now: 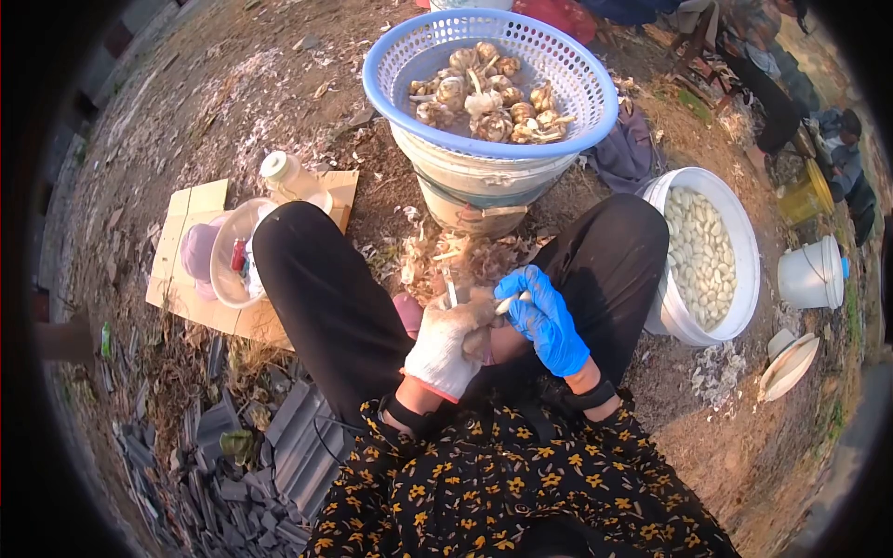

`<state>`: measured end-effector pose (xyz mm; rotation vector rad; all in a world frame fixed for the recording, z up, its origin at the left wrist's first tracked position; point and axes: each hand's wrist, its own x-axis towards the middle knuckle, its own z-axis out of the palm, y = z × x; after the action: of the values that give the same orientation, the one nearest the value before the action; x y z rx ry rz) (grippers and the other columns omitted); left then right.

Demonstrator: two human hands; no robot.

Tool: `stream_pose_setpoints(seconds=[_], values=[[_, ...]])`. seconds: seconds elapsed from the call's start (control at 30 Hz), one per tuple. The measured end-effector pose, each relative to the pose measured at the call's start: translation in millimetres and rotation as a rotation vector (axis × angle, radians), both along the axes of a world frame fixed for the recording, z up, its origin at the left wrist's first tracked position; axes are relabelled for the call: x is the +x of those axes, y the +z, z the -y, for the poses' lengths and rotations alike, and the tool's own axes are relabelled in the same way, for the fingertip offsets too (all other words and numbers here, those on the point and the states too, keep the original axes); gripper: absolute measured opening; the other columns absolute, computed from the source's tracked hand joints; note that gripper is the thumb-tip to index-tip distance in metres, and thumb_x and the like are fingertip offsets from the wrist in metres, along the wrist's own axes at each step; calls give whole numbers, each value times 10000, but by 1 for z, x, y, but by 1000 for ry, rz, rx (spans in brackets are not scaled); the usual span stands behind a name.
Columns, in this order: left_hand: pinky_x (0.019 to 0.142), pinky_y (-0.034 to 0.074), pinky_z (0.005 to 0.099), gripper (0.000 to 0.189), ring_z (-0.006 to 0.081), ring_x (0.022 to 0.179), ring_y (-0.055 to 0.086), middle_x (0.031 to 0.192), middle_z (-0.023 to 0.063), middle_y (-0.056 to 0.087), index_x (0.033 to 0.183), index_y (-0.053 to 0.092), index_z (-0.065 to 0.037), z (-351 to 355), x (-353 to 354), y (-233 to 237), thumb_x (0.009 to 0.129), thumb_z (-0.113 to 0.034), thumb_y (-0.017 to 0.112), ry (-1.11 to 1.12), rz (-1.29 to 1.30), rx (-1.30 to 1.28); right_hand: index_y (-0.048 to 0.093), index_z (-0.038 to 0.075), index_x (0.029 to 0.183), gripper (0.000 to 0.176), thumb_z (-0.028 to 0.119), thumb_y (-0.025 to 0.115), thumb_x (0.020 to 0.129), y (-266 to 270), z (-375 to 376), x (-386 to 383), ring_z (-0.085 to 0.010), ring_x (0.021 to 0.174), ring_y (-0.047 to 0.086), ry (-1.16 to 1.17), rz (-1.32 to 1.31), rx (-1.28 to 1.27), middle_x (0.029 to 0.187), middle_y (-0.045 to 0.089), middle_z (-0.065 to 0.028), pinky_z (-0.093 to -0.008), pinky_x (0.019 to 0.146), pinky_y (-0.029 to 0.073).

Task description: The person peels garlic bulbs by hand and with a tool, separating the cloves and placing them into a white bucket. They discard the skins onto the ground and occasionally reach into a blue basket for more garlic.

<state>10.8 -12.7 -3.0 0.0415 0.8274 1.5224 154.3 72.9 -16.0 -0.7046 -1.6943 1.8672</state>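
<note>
My left hand (449, 346), in a soiled white knit glove, is closed. A short metal blade, like that of a small knife (450, 287), sticks up from it; the handle is hidden in the glove. My right hand (544, 319), in a blue rubber glove, pinches a pale garlic clove (511, 303) close beside the left fingers. Both hands are between my knees, above a heap of garlic skins (462, 265) on the ground. Ahead of them, garlic bulbs (484, 98) lie in a blue-rimmed plastic basket (374, 86) set on a bucket (470, 206).
To the right stands a white bucket (750, 279) of peeled cloves. Farther right are a smaller white bucket (807, 277), a yellow bucket (806, 197) and other people. At left, cardboard (193, 302) holds a bowl (223, 265) and a jar (290, 177). Broken tiles (302, 446) lie lower left.
</note>
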Motion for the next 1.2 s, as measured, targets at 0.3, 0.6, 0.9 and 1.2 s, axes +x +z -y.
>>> stream_pose_setpoints(seconds=[0.3, 0.6, 0.9, 1.2], values=[[468, 393, 190, 103, 79, 589, 562, 742, 51, 638, 872, 628, 7, -2, 11, -19, 840, -89, 645, 72, -1139, 127, 545, 37, 1107, 221, 161, 603, 932, -8, -2, -5, -77, 840, 517, -97, 108, 101, 960, 564, -15, -231, 759, 442], [379, 313, 183, 77, 50, 437, 411, 786, 85, 576, 903, 559, -2, 1, -6, -15, 879, -74, 545, 107, 285, -70, 552, 62, 1109, 395, 414, 584, 933, 1, 4, -11, -5, 542, 337, -79, -170, -158, 793, 511, 39, -163, 470, 253], [451, 380, 183, 144, 45, 558, 552, 748, 37, 659, 953, 687, 28, -6, -1, -7, 859, -80, 671, -51, -572, -138, 602, 71, 1060, 171, 175, 623, 926, -10, -7, -4, -3, 596, 407, -151, -188, -259, 868, 628, 14, -150, 518, 308], [391, 328, 193, 86, 60, 416, 455, 651, 40, 604, 875, 654, 20, -6, 0, -10, 833, -52, 634, -95, -308, -115, 627, 84, 1032, 139, 129, 654, 902, -16, -2, -4, 9, 566, 379, -115, -130, -270, 853, 582, 72, -156, 489, 282]])
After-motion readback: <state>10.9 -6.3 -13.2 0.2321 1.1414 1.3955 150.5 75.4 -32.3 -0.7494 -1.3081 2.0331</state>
